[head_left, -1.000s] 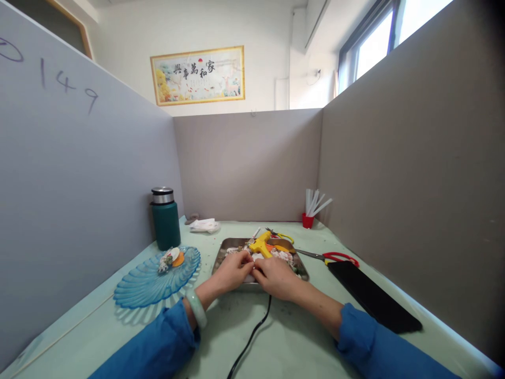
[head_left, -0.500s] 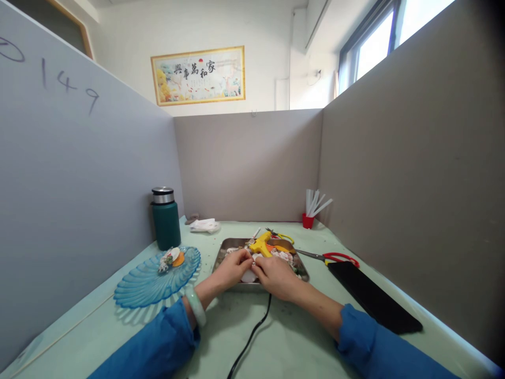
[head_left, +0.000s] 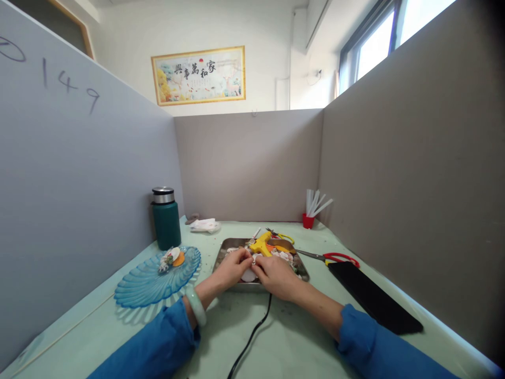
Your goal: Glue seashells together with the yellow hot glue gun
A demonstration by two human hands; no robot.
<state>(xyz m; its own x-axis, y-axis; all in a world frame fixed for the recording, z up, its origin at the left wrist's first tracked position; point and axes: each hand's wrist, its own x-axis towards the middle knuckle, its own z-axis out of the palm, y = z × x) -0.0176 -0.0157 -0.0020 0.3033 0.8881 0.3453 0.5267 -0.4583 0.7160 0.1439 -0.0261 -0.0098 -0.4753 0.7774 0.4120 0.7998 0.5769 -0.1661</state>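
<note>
Both hands meet over the front of a metal tray (head_left: 256,287). My left hand (head_left: 233,267), with a pale green bangle (head_left: 195,307) at the wrist, has its fingers pinched together. My right hand (head_left: 276,273) is closed in a pinch right beside it. Something small and whitish shows between the fingertips, too small and covered to name. Beneath them a white round piece (head_left: 249,275) lies in the tray. Just beyond the fingers a yellow glue gun (head_left: 261,245) rests on the tray's mixed small pieces, partly orange and pink.
On the left are a blue scalloped plate (head_left: 153,287) bearing small ornaments and a green bottle (head_left: 166,223). To the right lie red-handled scissors (head_left: 341,258) and a black flat pad (head_left: 374,297). A red cup (head_left: 308,221) holds white sticks. A black cord (head_left: 252,337) runs toward me.
</note>
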